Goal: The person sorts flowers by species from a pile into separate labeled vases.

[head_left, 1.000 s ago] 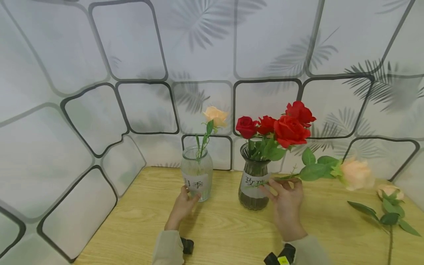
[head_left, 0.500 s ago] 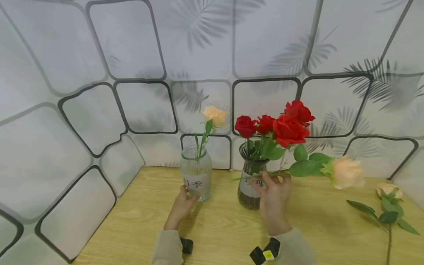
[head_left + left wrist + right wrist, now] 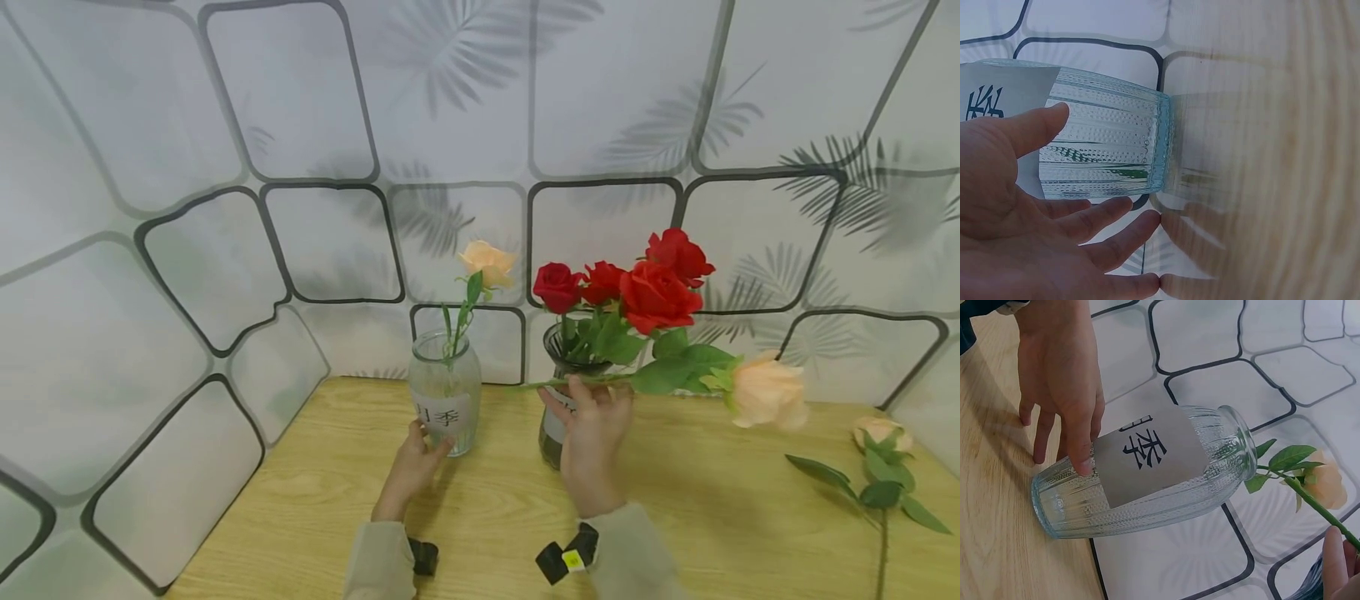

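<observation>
A clear ribbed glass vase [image 3: 465,375] with a paper label stands upright at centre, one peach rose [image 3: 489,263] in it. My left hand [image 3: 412,468] holds its lower part, thumb on the front and fingers at the left side; the left wrist view shows the thumb over the label's edge [image 3: 1047,87]. My right hand [image 3: 600,442] pinches the green stem of another peach rose [image 3: 768,390], held nearly level with its bloom to the right. The cut end points left toward the clear vase, about rim height or slightly lower. In the right wrist view the stem [image 3: 1319,506] runs from the fingertips.
Behind my right hand stands a dark glass vase [image 3: 551,450] with several red roses [image 3: 658,296], partly hidden by the hand. Another peach rose [image 3: 885,432] lies on the wooden table [image 3: 480,525] at far right. A patterned wall covering [image 3: 457,208] rises behind.
My right hand has moved left and slightly up with the peach rose, passing in front of the dark vase. The left hand and the clear vase have stayed in place.
</observation>
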The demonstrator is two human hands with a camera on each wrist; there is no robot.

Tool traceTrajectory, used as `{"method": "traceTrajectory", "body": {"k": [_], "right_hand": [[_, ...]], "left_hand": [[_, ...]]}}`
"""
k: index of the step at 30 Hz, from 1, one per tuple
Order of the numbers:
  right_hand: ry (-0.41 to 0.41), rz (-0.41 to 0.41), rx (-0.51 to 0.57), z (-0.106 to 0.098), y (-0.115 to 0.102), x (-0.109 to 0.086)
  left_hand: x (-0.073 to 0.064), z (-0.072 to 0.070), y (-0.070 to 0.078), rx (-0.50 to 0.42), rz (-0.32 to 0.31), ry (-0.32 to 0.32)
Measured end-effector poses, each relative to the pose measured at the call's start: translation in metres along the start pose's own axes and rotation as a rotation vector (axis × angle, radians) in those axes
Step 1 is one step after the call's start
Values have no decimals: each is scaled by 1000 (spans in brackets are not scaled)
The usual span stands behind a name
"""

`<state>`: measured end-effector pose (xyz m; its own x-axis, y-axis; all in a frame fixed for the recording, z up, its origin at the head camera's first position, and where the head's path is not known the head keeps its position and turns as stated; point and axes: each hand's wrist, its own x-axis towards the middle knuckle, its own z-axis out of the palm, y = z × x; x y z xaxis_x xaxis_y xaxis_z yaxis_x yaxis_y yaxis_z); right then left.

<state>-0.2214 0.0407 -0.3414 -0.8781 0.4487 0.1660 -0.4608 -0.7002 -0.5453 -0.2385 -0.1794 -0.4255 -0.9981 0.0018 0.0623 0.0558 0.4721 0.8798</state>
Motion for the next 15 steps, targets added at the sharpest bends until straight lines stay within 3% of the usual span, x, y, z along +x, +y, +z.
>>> {"method": "traceTrajectory", "body": {"k": [9, 15], "right_hand": [[-66, -128, -127, 15, 13, -8], [-98, -153, -114, 22, 23, -11]], "left_hand": [[0, -1, 0, -5, 4, 5], [0, 0, 1, -14, -2, 3]]}}
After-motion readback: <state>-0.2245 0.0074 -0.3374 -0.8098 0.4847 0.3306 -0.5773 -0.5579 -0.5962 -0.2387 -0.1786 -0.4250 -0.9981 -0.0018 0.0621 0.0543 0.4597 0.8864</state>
